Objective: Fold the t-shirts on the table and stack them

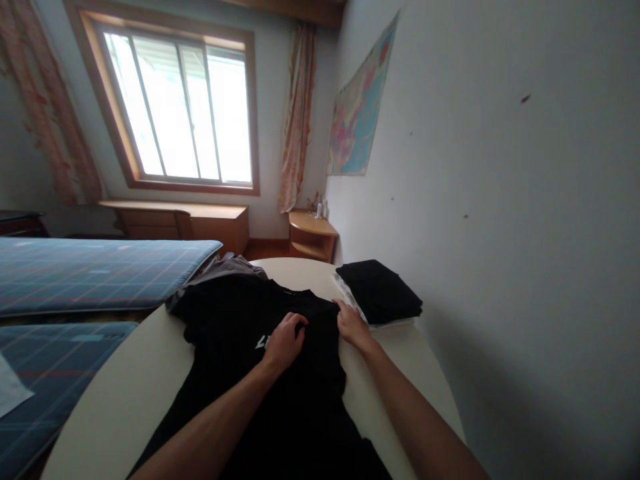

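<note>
A black T-shirt point(225, 320) with white lettering on its chest lies spread over the round table, its collar toward the far side. My left hand point(287, 341) is on the shirt's front beside the lettering, fingers curled closed on the cloth and partly covering the print. At the shirt's right shoulder edge, my right hand point(351, 325) pinches the black fabric between thumb and fingers. The lower part of the shirt runs out of view between my forearms.
Folded dark and white clothes point(379, 292) are stacked at the table's right edge. Grey cloth point(233, 268) lies at the far left. The cream round table point(125, 387) stands beside plaid mattresses point(100, 273) on the left and a white wall point(500, 280) on the right.
</note>
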`<control>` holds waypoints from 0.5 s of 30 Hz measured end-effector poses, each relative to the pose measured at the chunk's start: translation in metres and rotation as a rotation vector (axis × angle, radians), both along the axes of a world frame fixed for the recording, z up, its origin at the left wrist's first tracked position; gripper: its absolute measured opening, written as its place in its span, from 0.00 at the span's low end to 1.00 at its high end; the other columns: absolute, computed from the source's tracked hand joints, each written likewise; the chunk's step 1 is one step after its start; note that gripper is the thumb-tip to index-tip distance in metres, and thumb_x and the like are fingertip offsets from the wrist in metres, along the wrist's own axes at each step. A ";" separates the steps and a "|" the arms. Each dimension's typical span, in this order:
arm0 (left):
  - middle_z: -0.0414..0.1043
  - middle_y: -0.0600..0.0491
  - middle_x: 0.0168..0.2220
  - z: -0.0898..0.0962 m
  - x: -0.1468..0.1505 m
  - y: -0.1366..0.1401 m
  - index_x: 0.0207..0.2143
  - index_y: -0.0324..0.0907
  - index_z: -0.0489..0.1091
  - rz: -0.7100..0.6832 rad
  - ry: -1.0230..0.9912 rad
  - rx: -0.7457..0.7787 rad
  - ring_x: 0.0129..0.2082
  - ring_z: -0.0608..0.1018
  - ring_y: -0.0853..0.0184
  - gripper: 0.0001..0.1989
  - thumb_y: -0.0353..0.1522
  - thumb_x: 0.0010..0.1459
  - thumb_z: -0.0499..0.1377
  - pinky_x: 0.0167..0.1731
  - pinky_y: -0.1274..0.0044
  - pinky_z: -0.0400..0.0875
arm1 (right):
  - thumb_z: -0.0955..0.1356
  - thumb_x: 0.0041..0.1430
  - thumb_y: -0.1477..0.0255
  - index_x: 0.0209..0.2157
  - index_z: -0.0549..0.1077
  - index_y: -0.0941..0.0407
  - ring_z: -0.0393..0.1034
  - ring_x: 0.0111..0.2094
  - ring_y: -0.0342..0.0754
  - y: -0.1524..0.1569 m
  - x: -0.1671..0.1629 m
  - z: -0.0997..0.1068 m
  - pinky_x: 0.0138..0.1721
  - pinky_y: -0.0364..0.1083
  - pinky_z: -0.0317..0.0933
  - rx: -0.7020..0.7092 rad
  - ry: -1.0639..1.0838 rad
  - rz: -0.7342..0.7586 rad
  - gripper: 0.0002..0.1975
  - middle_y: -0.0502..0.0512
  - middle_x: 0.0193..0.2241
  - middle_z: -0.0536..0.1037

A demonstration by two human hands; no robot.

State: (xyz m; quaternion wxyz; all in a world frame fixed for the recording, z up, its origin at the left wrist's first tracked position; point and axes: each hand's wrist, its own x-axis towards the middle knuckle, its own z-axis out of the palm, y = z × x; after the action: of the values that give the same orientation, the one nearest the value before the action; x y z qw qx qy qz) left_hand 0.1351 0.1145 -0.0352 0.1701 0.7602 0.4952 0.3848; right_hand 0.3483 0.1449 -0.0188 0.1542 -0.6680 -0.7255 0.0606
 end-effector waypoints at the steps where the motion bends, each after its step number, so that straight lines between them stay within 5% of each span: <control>1: 0.71 0.52 0.43 0.000 0.000 0.000 0.39 0.45 0.71 -0.019 -0.016 -0.008 0.40 0.77 0.64 0.10 0.25 0.59 0.54 0.44 0.73 0.71 | 0.57 0.63 0.81 0.60 0.66 0.58 0.64 0.58 0.47 0.005 0.000 0.005 0.59 0.43 0.51 -0.024 -0.025 0.010 0.25 0.59 0.57 0.72; 7: 0.69 0.51 0.44 -0.002 0.000 0.003 0.41 0.45 0.69 -0.073 -0.144 0.057 0.44 0.75 0.64 0.11 0.24 0.59 0.52 0.48 0.72 0.70 | 0.61 0.62 0.71 0.46 0.78 0.61 0.73 0.49 0.56 0.042 -0.001 0.024 0.50 0.47 0.62 -0.172 -0.124 -0.082 0.17 0.68 0.47 0.78; 15: 0.68 0.51 0.46 -0.004 0.003 0.005 0.41 0.45 0.70 -0.016 -0.099 0.034 0.42 0.75 0.66 0.13 0.23 0.59 0.51 0.45 0.74 0.70 | 0.64 0.62 0.68 0.48 0.77 0.61 0.72 0.51 0.58 0.050 -0.015 0.025 0.49 0.48 0.63 -0.146 -0.169 -0.172 0.18 0.69 0.49 0.77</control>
State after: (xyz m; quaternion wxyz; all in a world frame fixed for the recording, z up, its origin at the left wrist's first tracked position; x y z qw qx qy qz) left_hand 0.1383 0.1200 -0.0395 0.1847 0.7469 0.4733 0.4290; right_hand 0.3335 0.1946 0.0060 0.0483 -0.7399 -0.6696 0.0434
